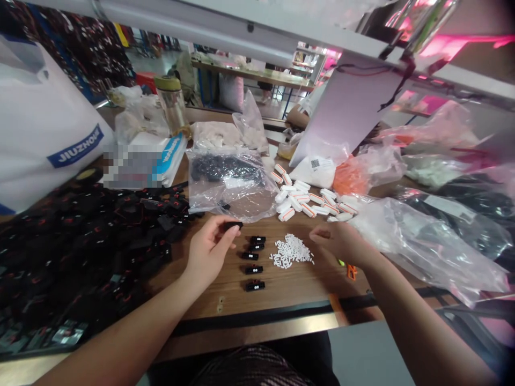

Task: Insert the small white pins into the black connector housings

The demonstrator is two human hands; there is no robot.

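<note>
My left hand [209, 246] pinches a small black plastic part [233, 225] between thumb and fingers, just above the wooden table. Below it lie several similar black parts [253, 270] in a rough column, each with two white dots. A heap of tiny white pins [290, 251] lies to their right. My right hand [341, 242] hovers right of that heap, its fingertips closed together; whatever they hold, if anything, is too small to make out. Behind it is a pile of white pieces with orange stripes [301, 199]. Small orange pieces [351, 272] lie under my right wrist.
A large mass of black parts [88, 236] covers the table's left side. Clear plastic bags [229, 182] lie at the back, and more bags [426, 236] at the right. A bottle [171, 107] and a white bag [44, 123] stand at the back left. A shelf edge crosses overhead.
</note>
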